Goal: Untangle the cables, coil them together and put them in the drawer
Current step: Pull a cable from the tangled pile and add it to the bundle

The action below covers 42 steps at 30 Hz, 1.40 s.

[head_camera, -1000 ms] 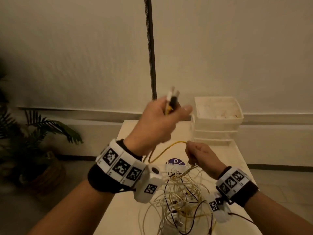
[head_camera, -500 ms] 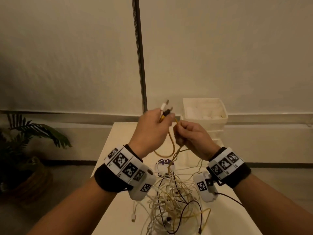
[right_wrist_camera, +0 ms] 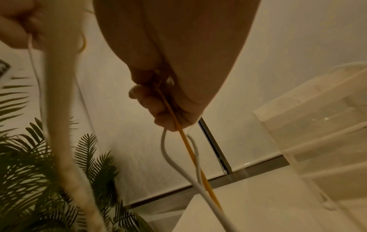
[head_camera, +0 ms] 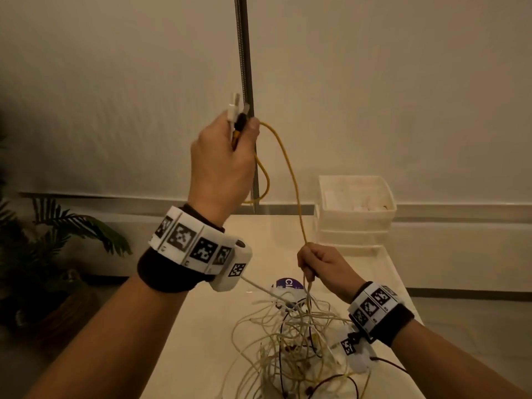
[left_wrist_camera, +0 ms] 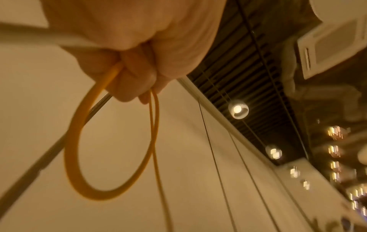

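Observation:
A tangle of white, black and yellow cables (head_camera: 293, 344) lies on the pale table (head_camera: 184, 341) in front of me. My left hand (head_camera: 227, 151) is raised high and grips several cable plugs (head_camera: 236, 110) plus a loop of the yellow cable (head_camera: 290, 174) (left_wrist_camera: 111, 157). The yellow cable runs down to my right hand (head_camera: 316, 263), which is low over the tangle and grips it together with a white cable (right_wrist_camera: 178, 171). The yellow cable (right_wrist_camera: 190, 150) leaves the right fist (right_wrist_camera: 166, 109) downward. A white drawer unit (head_camera: 355, 214) stands at the table's far right.
A vertical metal pole (head_camera: 244, 82) rises behind the left hand against the wall. A purple round label (head_camera: 286, 282) lies on the table beyond the tangle. A potted palm (head_camera: 49, 254) stands on the floor to the left of the table.
The hands were together at chest height half a second ago. Now the left hand has gone up with the plugs and the right hand has dropped, stretching the yellow cable between them.

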Tool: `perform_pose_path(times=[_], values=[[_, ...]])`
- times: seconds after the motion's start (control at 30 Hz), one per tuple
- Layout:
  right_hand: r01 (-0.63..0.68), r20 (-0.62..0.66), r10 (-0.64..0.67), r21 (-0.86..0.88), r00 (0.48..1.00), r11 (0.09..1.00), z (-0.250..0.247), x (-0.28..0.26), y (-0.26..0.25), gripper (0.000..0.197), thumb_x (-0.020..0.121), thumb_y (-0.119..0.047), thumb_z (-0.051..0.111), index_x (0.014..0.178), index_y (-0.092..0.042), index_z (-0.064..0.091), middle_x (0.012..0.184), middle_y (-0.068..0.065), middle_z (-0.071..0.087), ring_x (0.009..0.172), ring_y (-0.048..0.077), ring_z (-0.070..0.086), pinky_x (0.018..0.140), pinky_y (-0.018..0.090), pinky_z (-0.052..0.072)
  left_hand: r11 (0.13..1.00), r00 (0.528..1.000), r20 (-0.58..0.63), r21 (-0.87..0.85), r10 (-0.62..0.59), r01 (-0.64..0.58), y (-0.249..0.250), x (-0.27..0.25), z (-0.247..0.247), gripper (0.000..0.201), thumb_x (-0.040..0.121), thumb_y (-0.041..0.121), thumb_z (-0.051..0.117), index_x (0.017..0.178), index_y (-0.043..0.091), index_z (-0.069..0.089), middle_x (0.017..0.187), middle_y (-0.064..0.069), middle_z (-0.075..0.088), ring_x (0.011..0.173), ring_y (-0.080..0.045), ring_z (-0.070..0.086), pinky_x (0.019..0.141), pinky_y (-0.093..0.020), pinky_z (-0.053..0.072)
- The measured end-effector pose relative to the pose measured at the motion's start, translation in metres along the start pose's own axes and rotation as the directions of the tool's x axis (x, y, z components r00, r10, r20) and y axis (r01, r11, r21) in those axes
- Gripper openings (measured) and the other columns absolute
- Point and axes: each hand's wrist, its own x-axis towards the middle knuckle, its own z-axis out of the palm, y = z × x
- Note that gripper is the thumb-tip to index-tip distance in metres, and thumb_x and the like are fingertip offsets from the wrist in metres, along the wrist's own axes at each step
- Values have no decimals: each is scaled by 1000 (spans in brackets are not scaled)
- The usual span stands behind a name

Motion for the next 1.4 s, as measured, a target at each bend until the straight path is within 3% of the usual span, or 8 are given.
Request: perform_pose_path(times=[0.17,0.37,0.47,0.7,0.97,1.1,1.27,1.4], values=[[-3,-77,15,147,997,989,-12,9,-18,38,104,-22,35,72,-9,52,50,-2,37,51,16,33,55,29,34,931,979,23,306,203,-200,-11,-17,-5,28,96,18,59,123,14,62,74,9,58,52,-7,46,57,-2,36],[182,-13,-182,5,983,983,-29,18,-89,37,103,-22,37,72,-9,52,65,12,37,53,15,31,53,30,29,962,835,537,145,122,-234,-13,-35,28,24,96,27,55,114,20,69,91,-1,73,75,-17,65,69,-36,53],[261,26,-267,141,963,955,-39,17,-121,35,100,-25,41,72,-9,54,61,9,36,52,13,31,51,27,28,988,868,493,90,62,-121,-12,-34,40,26,97,29,54,118,22,67,100,1,74,91,-17,66,81,-37,52],[265,121,-294,209,948,941,-49,12,-136,26,94,-24,45,81,-5,58,63,9,36,53,16,32,54,29,31,976,843,521,81,133,-204,-2,-14,47,9,97,24,56,89,24,53,67,13,54,62,-5,51,55,-15,36],[72,100,-88,156,991,985,-30,4,-59,34,101,-24,40,77,-10,60,53,0,46,50,16,40,54,31,35,993,993,-62,78,98,-93,6,27,17,12,94,9,56,102,8,65,79,16,54,69,16,52,64,1,36],[-3,75,-14,224,997,975,-25,-8,-28,34,93,-33,44,72,-9,55,50,-1,38,48,15,32,53,31,32,976,980,-116,165,160,-140,3,44,-9,16,95,12,55,98,0,64,85,3,57,66,2,50,62,1,34],[-43,34,37,212,999,976,-26,-30,-7,36,92,-32,44,71,-4,54,49,3,34,47,15,27,51,30,27,977,969,-196,181,149,-113,0,46,-35,24,95,18,53,100,-2,64,88,1,59,67,14,52,62,-1,35],[-38,58,25,236,998,971,-22,-57,1,42,94,-39,54,71,-5,57,51,5,33,48,17,26,50,29,27,968,964,-161,173,212,-184,-7,42,-49,29,96,24,52,97,-2,65,83,1,60,69,-7,54,62,-16,41]])
